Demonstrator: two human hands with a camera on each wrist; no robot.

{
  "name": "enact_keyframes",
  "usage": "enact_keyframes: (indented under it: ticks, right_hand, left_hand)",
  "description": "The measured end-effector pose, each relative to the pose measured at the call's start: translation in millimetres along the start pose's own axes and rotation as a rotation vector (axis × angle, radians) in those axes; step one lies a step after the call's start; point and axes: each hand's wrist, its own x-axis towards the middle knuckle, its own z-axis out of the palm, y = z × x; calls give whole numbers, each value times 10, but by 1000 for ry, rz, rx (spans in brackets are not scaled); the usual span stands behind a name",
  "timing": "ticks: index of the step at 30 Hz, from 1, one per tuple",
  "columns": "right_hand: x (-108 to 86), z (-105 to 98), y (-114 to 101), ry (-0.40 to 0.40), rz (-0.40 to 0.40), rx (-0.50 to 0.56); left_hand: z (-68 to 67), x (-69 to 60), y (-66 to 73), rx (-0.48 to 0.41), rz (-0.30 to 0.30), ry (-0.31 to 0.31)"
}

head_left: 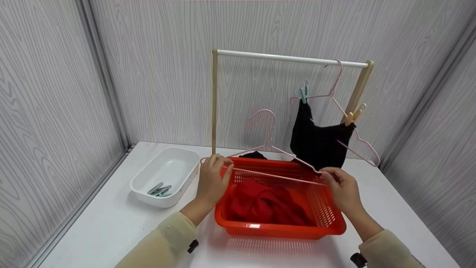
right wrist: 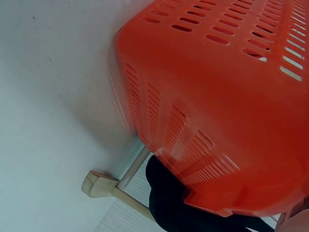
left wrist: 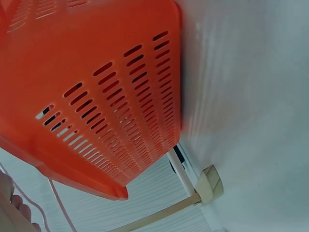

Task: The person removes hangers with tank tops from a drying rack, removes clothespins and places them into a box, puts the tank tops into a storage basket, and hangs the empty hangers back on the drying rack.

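The pink hanger [head_left: 270, 142] is pinched at both ends by left hand [head_left: 212, 178] and right hand [head_left: 344, 190] – over the red basket [head_left: 275, 227], towards the tabletop's [head_left: 104, 223] back edge – and is best kept level (hook upward)

Pale panels patterned with wavy grey wood grain enclose three sides: a back wall [head_left: 167, 82], a left wall [head_left: 41, 111] and a right wall [head_left: 442, 152]. A grey strip [head_left: 105, 74] marks the left corner, another grey strip [head_left: 433, 89] the right. Soft light leaves hazy reflections on the smooth white counter [head_left: 102, 227], which reaches nearly to the back.
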Motion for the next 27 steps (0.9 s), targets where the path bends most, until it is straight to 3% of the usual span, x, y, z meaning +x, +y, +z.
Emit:
enact_keyframes:
  ticks: [13, 23, 27]
  right_hand:
    - [4, 1, 42, 9, -20, -18]
    - [3, -29, 12, 37, -34, -56]
    - [15, -43, -27, 65, -46, -72]
  left_hand:
    - [27, -139, -60, 87, -54, -146]
    - [49, -220, -56, 110, -206, -300]
    - [50, -212, -45, 123, -253, -328]
